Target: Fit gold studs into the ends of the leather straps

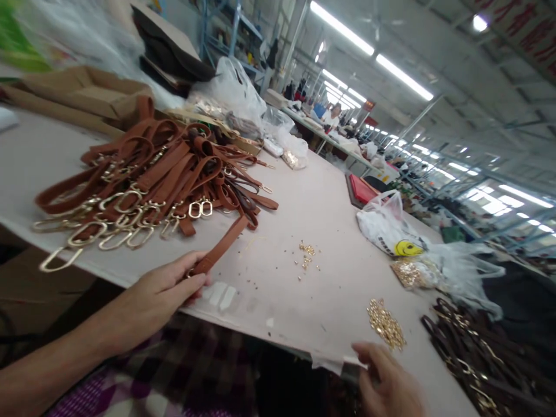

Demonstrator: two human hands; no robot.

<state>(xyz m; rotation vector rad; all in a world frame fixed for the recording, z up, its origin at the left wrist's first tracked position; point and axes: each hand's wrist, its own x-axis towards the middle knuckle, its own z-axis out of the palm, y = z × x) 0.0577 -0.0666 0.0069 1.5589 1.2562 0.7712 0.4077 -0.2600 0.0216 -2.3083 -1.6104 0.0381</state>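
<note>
Pinched between the thumb and fingers of my left hand [169,289] is the near end of a brown leather strap [226,246]. The strap runs up toward a heap of similar brown straps [174,165], many with gold-coloured oval rings and clasps [130,202]. My right hand [386,379] is at the table's front edge, smeared by motion, its fingers partly bent. Whether it holds anything does not show. Just beyond it lies a pile of small gold-coloured metal pieces [386,324]. A few more small gold pieces [306,250] are scattered mid-table.
Dark brown straps [473,353] with gold hardware lie at the right. Behind them are a white plastic bag [386,223] and a clear bag of gold pieces [412,272]. Cardboard [87,92] and more plastic bags [237,87] stand at the back left. A person [332,116] is far off.
</note>
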